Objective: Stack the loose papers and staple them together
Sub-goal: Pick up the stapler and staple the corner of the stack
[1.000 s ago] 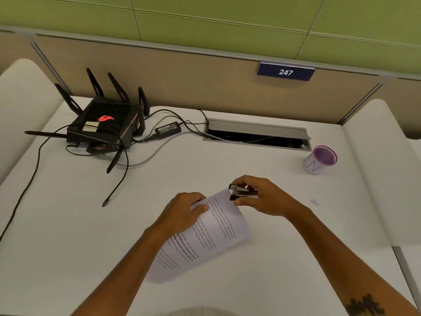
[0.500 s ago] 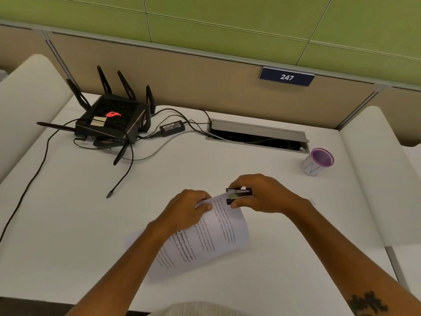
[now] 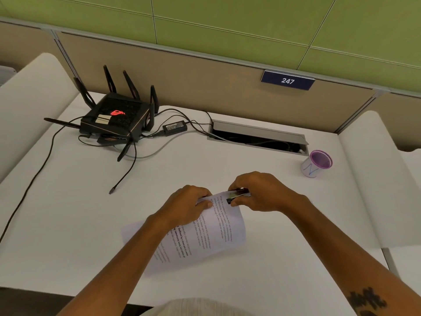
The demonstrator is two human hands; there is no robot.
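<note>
The bench is plain white. The papers are white with lines of black print, some bold. The stapler is black with a silvery strip. Near the far left corner, the router is black with a glowing red emblem and a pale label. Toward the right edge, the cup is white with a purple rim and a blue scribble. The sign is navy with white digits, on a tan partition under green panels.

Left hand pinching papers, right hand curled round stapler.
</note>
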